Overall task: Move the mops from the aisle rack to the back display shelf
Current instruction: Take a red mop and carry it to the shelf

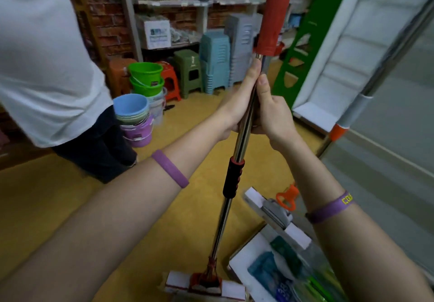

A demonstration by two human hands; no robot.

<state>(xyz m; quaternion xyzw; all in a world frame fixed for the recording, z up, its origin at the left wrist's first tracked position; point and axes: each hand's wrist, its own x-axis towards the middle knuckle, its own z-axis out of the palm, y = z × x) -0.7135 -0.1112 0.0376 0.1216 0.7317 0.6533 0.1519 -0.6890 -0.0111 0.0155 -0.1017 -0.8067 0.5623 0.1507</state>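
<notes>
Both hands were clasped around the steel pole of the mop at the centre of the frame. The left hand wrapped it from the left and the right hand from the right, their curled fingers mostly hidden behind it. Its red sleeve ran off the top edge, and its sponge head was cut by the bottom edge. A second mop leaned at the right, blurred. A person in white filled the upper left, only partly in frame.
</notes>
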